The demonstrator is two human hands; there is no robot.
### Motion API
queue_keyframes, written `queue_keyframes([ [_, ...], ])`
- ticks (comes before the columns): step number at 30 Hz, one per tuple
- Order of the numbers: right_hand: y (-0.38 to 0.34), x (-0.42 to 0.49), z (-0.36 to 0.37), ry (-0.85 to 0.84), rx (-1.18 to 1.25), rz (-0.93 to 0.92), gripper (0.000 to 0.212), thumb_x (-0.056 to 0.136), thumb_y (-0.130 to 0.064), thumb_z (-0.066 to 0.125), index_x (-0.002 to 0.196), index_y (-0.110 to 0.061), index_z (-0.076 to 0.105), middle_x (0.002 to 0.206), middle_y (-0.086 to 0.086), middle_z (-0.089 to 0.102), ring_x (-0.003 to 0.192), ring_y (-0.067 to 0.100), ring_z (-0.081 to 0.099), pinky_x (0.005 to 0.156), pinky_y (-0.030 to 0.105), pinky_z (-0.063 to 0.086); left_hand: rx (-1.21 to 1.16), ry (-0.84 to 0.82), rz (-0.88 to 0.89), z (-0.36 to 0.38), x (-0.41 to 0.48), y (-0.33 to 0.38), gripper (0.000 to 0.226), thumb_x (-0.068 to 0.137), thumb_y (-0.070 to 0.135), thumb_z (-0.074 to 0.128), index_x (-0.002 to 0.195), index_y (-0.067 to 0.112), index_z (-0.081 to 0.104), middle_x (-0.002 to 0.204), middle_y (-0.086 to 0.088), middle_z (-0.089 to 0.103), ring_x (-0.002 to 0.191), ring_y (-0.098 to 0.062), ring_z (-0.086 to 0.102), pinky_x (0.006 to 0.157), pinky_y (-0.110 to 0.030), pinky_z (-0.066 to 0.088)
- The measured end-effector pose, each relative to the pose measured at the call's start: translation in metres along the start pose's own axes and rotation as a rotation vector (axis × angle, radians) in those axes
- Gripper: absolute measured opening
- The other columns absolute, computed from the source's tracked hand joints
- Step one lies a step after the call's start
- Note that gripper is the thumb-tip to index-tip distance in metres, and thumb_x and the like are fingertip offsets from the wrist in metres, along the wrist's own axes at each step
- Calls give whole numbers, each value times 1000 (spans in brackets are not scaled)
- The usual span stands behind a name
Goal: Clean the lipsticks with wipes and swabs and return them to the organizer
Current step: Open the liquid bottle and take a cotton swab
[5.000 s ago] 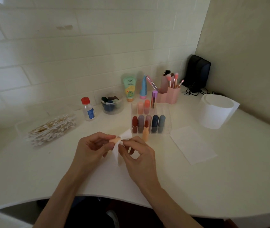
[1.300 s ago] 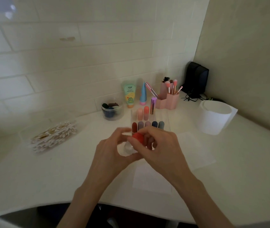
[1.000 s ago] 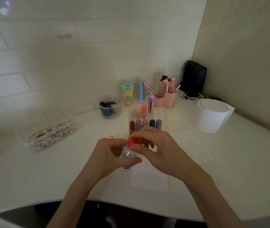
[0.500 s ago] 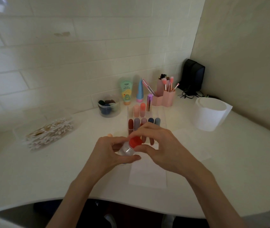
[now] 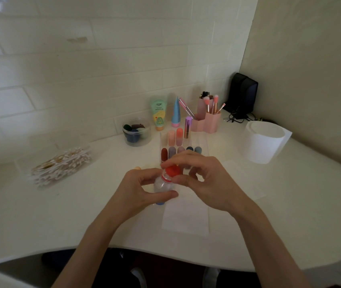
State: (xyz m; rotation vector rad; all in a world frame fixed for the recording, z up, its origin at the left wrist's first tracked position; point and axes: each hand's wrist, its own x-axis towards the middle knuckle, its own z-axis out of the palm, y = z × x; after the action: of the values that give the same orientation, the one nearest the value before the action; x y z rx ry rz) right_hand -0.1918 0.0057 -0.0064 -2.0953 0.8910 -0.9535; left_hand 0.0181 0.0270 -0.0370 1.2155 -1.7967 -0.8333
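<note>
Gripping the small clear bottle (image 5: 162, 185) in my left hand (image 5: 138, 190), I pinch its red cap (image 5: 172, 171) with my right hand (image 5: 211, 183); the lipsticks (image 5: 164, 154) stand in the organizer (image 5: 203, 142) just behind.

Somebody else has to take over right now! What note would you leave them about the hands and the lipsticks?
The left hand holds the bottle by its body. The right hand pinches its red cap, which is on.
Most lipsticks stand in the organizer. A peach piece, perhaps one of them, is on the table behind the left hand. A wipe lies flat near the hands, and the swabs sit far left.
Done: cannot tell which are cleaned.
Left: open the bottle, wet a wipe or swab, clean, put lipsticks back.
</note>
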Motion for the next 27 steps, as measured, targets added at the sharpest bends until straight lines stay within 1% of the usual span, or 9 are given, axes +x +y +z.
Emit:
queue_keyframes([
  [3,4,-2,-8,81,37,-36,34,92,-9,74,122,-25,73,112,-10,70,99,21,63,74,36,52,-32,9,1,-2,0,-3,39,71,37,85,106,24,77,101,13,77,99,-11,71,92,-23,54],
  [4,7,-5,-10,104,4,-28,34,92,-13,76,122,-27,73,110,-11,70,96,22,63,71,36,52,-59,23,-3,-2,-1,-4,38,71,34,85,106,22,77,101,12,77,98,-11,72,91,-22,54],
  [7,18,-14,-11,128,-156,65,34,88,-25,81,120,-34,72,103,-18,71,90,16,64,64,19,44,-92,63,-34,-1,-2,-10,41,72,37,81,110,22,74,102,12,77,99,-11,72,91,-23,56],
  [9,25,-20,-7,98,-271,171,35,83,-33,84,115,-36,72,100,-21,70,87,8,64,66,12,42,-95,75,-59,1,-1,-14,44,73,40,79,113,23,72,105,12,76,102,-12,72,94,-28,57],
  [11,31,-23,-2,37,-383,297,32,78,-43,85,106,-37,70,95,-23,67,85,3,61,70,12,41,-127,84,-84,4,-1,-16,47,71,43,79,113,23,71,107,11,76,104,-14,71,94,-31,57],
  [14,38,-25,5,-16,-431,411,33,74,-49,87,97,-36,67,91,-21,63,87,4,55,75,19,43,-163,86,-87,6,-2,-18,45,70,37,80,111,21,71,107,10,77,104,-13,72,93,-28,57],
  [17,40,-25,9,-89,-436,478,35,76,-46,86,103,-32,68,96,-16,61,90,8,53,76,20,39,-169,91,-98,5,-5,-22,44,69,35,82,110,22,72,107,10,77,103,-11,72,93,-26,57],
  [20,45,-26,9,-106,-428,491,42,73,-52,87,106,-36,67,96,-17,61,87,6,54,76,19,43,-149,92,-115,1,-7,-26,44,69,35,82,110,22,72,107,10,76,104,-12,72,93,-28,57],
  [27,60,-29,11,15,-368,426,41,70,-67,80,98,-39,69,88,-16,63,81,6,58,74,22,49,-109,48,-142,-1,-10,-32,30,82,16,82,109,23,72,109,10,75,104,-11,71,96,-31,56],
])
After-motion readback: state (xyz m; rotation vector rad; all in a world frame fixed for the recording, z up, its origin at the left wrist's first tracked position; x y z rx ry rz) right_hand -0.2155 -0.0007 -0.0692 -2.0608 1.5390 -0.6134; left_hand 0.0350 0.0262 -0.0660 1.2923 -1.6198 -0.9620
